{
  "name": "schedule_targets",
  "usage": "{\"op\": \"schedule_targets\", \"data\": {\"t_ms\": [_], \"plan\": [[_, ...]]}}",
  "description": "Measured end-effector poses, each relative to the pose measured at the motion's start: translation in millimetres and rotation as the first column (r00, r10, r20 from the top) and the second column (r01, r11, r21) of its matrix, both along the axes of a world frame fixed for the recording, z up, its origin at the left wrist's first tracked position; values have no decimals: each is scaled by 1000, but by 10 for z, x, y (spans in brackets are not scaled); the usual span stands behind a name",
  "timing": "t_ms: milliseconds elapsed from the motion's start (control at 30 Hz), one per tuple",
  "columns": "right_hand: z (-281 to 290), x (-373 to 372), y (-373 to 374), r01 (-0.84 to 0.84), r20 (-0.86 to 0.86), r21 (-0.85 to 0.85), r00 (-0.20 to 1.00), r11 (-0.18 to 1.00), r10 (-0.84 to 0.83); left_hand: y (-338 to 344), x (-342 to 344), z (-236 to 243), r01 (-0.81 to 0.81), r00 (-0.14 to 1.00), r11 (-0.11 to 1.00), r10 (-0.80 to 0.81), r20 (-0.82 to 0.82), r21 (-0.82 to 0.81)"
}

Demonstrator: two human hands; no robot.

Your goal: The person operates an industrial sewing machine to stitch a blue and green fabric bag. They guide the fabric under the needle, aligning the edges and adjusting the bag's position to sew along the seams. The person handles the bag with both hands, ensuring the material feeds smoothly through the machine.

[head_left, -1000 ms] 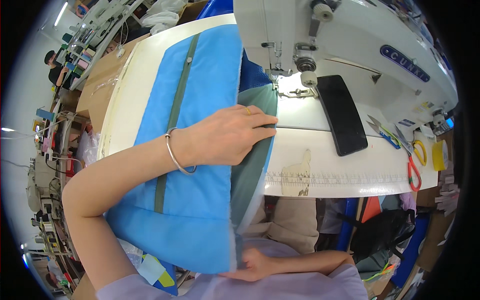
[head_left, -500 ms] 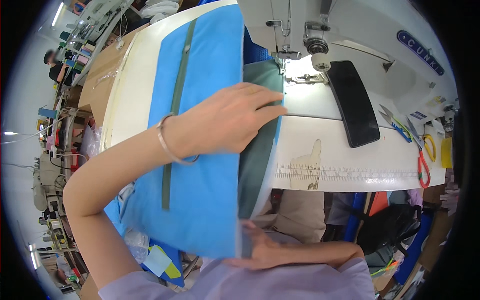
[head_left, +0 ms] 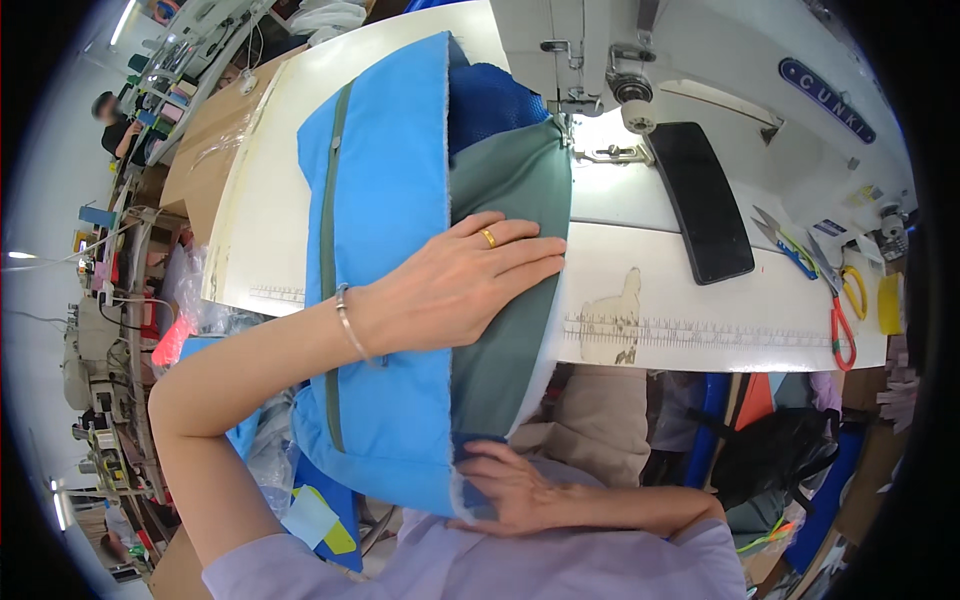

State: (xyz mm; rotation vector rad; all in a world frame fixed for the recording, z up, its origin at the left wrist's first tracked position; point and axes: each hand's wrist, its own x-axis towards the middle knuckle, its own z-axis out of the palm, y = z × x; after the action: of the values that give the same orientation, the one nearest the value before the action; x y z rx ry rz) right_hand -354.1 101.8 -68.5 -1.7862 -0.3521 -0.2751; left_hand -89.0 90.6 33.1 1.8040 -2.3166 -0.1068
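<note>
A bright blue fabric panel with a dark green zipper lies on the sewing table. Dark green fabric spreads beside it, its far end at the needle and presser foot of the sewing machine. Dark blue mesh shows between the two. My left hand, wearing a ring and a bangle, rests flat on the green fabric, fingers stretched toward its right edge. Close to my body, my right hand grips the near end of the fabric with bent fingers; its thumb is partly hidden.
A black phone lies right of the needle. Farther right are thread snips and red-and-yellow-handled scissors. A ruler scale runs along the table's near edge. Cardboard stands at left; a black bag sits below right.
The blue panel has shifted left, baring more green fabric and blue mesh. My left hand has slid toward me and lies flatter. My right hand stays at the near end.
</note>
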Motion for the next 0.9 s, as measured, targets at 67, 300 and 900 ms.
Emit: {"op": "schedule_targets", "data": {"t_ms": [67,300,900], "plan": [[22,-17,0,-5,-19,12,1000,1000,5,-6,2,-1,3,1000,1000,-3,-6,-6],[85,35,-97,-28,-13,91,999,995,29,-107,67,0,23,999,1000,-23,-36,2],[590,562,-797,225,-435,748,877,625,204,-724,607,219,36,999,999,-36,4,-4]]}}
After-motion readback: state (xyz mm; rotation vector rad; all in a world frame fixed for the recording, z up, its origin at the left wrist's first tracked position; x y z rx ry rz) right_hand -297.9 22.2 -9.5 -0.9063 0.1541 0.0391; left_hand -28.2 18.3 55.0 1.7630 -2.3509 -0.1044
